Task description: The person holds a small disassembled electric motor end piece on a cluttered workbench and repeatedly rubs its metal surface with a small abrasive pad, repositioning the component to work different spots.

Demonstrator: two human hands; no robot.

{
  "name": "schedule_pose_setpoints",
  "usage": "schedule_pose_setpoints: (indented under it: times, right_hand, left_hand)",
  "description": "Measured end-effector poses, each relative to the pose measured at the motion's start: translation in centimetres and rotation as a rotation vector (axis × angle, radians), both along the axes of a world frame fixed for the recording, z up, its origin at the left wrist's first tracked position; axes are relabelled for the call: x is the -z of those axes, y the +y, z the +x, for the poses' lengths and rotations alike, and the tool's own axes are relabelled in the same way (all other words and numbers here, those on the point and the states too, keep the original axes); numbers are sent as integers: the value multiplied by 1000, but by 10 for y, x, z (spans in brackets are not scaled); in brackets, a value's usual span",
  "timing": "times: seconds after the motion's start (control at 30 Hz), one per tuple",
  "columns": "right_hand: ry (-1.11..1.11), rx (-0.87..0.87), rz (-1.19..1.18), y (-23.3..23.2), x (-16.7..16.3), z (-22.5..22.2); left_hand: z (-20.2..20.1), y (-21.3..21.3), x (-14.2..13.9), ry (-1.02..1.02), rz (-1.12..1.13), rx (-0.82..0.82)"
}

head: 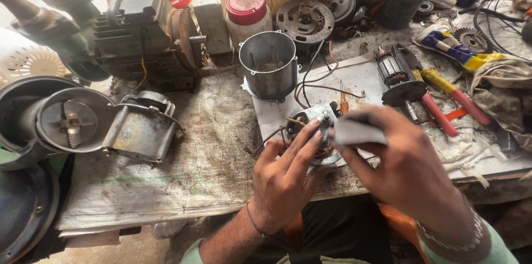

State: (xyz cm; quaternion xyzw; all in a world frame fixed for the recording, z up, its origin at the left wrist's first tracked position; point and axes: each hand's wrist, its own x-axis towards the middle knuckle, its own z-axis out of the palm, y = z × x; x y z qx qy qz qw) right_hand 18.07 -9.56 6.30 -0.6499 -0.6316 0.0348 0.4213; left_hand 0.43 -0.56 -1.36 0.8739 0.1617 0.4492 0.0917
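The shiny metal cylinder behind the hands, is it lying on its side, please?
No, the metal cylinder stands upright on the white sheet, open end up.

Behind, on the counter (166, 186): open steel cylinder (269, 64), red-lidded white jar (247, 11), green pump motor (127, 36). To the right: wound armature (394, 72), red-handled pliers (443, 106). At left: grey metal housing (141, 128), round blade unit (69, 120).

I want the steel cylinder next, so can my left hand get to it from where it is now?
Probably yes. The left hand rests on the small motor part, and the steel cylinder stands upright just beyond it on the white sheet. Only loose wires trail beside it; nothing blocks the near side.
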Motion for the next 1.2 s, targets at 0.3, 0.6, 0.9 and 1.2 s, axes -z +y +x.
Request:
schedule_pose_setpoints:
  times: [0.3,0.6,0.9,1.2]
  right_hand:
    - [-14,11,-22,1,-5,-1]
    - [-157,-51,48,2,-1,0]
    - [-40,-3,6,-1,-2,-2]
    - [52,37,-44,3,-4,-2]
  left_hand:
    - [0,-1,-1,23,-22,1]
    - [0,-1,1,12,-9,-4]
    - [0,0,0,11,-8,7]
    - [-1,0,-1,27,-27,4]
